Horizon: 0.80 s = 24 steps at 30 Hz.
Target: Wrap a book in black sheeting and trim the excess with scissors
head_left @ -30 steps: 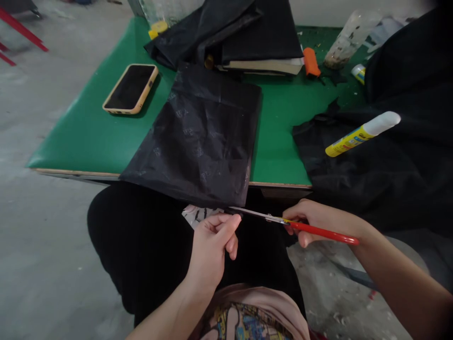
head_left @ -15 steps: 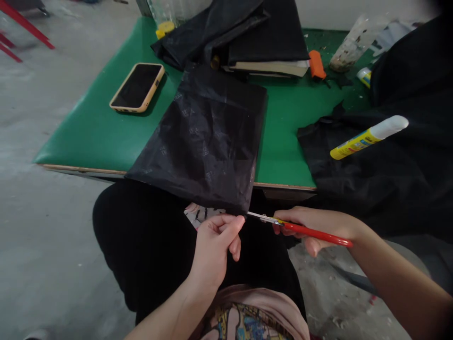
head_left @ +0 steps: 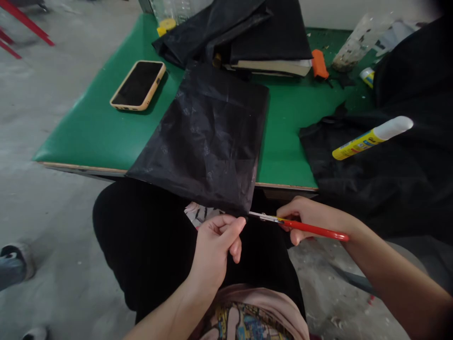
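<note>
A sheet of thin black material [head_left: 208, 137], creased and faintly printed, lies over the front edge of the green table. My left hand [head_left: 217, 241] pinches its lower right corner between thumb and forefinger, just past the table edge and above my lap. In my right hand [head_left: 311, 215] are red-handled scissors [head_left: 311, 229], whose blades point left and meet that corner close to my left fingertips. The blade tips are hidden at the material. Under the left part of the corner a patterned piece [head_left: 203, 215] shows.
On the green table [head_left: 85, 127] lie a phone [head_left: 139, 85], a black-covered book [head_left: 272, 38], more black material [head_left: 219, 28] and an orange object [head_left: 319, 64]. To the right, a glue stick [head_left: 371, 138] rests on black cloth [head_left: 389, 179]. A clear bottle [head_left: 361, 42] leans behind.
My right hand and the scissor handles have shifted slightly up, while the left hand keeps its pinch. A person's shoe and trouser leg have come into view at the lower left.
</note>
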Tool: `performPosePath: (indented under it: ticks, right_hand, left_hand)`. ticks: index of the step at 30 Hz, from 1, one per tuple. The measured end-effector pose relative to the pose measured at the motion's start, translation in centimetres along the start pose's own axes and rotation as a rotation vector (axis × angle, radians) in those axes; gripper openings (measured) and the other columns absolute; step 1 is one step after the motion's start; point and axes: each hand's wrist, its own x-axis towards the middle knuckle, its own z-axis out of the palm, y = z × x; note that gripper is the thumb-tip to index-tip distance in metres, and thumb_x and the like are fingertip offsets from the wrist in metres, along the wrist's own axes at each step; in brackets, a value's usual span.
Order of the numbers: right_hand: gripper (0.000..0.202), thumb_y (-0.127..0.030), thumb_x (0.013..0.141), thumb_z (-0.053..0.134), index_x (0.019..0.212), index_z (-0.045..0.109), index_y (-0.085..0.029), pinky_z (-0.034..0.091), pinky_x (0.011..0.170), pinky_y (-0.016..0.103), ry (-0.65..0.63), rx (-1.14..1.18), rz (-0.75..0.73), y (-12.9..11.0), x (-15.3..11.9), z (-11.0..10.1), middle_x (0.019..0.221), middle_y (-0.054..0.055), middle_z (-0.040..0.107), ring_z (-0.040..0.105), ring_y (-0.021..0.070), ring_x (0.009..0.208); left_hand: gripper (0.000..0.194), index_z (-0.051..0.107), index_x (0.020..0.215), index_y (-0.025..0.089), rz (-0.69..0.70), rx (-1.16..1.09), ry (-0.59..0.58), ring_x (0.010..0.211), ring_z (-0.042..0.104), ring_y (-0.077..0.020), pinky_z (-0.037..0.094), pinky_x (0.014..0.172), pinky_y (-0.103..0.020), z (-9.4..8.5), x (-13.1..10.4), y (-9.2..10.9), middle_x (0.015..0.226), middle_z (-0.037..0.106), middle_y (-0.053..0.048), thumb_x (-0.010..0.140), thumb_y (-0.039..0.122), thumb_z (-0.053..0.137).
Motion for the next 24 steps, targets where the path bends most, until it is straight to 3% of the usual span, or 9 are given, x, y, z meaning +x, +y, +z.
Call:
performPosePath:
  ticks: [7,11,13,15,17,19,22,24]
  right_hand:
    - [0.057,-0.07,0.063,0.066,0.072,0.055,-0.015,0.023,0.047,0.021,0.042,-0.124,-0.074,-1.0,-0.4,0.3,0.058,-0.006,0.043,0.032,0.0083,0.054]
    - [0.051,-0.062,0.061,0.074,0.069,0.052,-0.016,0.024,0.05,0.02,0.035,-0.207,-0.008,-0.7,-1.1,0.7,0.059,-0.006,0.043,0.033,0.0085,0.056]
    - [0.052,-0.062,0.06,0.074,0.067,0.05,-0.017,0.023,0.049,0.021,0.042,-0.183,0.011,-0.3,-1.7,1.1,0.058,-0.006,0.042,0.033,0.0087,0.056]
    - [0.054,-0.065,0.059,0.073,0.068,0.051,-0.016,0.022,0.048,0.021,0.074,-0.129,-0.009,0.4,-2.6,1.6,0.056,-0.006,0.04,0.032,0.0088,0.055]
    - [0.058,-0.071,0.061,0.067,0.07,0.054,-0.016,0.022,0.048,0.023,0.124,-0.066,-0.061,1.1,-3.8,2.2,0.056,-0.005,0.039,0.03,0.009,0.054]
    - [0.058,-0.072,0.068,0.06,0.074,0.058,-0.015,0.023,0.049,0.025,0.193,-0.02,-0.121,1.9,-5.2,3.0,0.057,-0.003,0.039,0.03,0.0097,0.053]
    - [0.045,-0.059,0.08,0.053,0.09,0.059,-0.016,0.028,0.05,0.027,0.337,0.037,-0.108,3.1,-7.2,4.2,0.063,0.0,0.044,0.036,0.012,0.054]
    - [0.037,-0.052,0.083,0.052,0.098,0.057,-0.018,0.031,0.05,0.027,0.44,0.048,-0.035,3.8,-8.1,4.9,0.067,0.002,0.046,0.039,0.0136,0.056]
  left_hand:
    - [0.03,0.049,0.059,0.017,-0.06,0.124,-0.068,0.029,0.035,-0.0049,0.025,0.035,-0.017,0.4,-0.8,-0.6,0.034,0.042,0.008,0.077,0.033,0.067]
    - [0.024,0.051,0.062,0.018,-0.09,0.513,-0.241,0.036,0.047,-0.0091,0.033,0.044,-0.02,-0.7,-1.2,-1.0,0.043,0.049,0.004,0.08,0.031,0.061]
    - [0.02,0.054,0.065,0.019,-0.006,0.835,-0.29,0.046,0.054,-0.0129,0.035,0.049,-0.022,-1.8,-1.2,-1.2,0.052,0.056,0.002,0.08,0.03,0.059]
    - [0.014,0.058,0.07,0.02,0.169,1.203,-0.235,0.057,0.059,-0.0171,0.034,0.053,-0.025,-3.2,-0.9,-1.2,0.063,0.064,-0.002,0.083,0.027,0.056]
    - [0.013,0.06,0.078,0.02,0.325,1.527,-0.102,0.064,0.062,-0.0204,0.031,0.055,-0.027,-4.6,-0.6,-0.9,0.071,0.068,-0.004,0.086,0.026,0.051]
    - [0.018,0.06,0.081,0.02,0.387,1.756,0.041,0.065,0.062,-0.0219,0.028,0.054,-0.028,-5.7,-0.2,-0.2,0.072,0.068,-0.006,0.09,0.027,0.046]
    - [0.023,0.062,0.084,0.021,0.391,1.936,0.201,0.059,0.061,-0.0225,0.025,0.051,-0.029,-6.6,0.2,1.2,0.069,0.067,-0.006,0.092,0.029,0.042]
    - [0.022,0.063,0.096,0.022,0.445,1.953,0.256,0.066,0.063,-0.0243,0.03,0.052,-0.03,-6.7,0.3,2.2,0.082,0.07,-0.007,0.092,0.025,0.041]
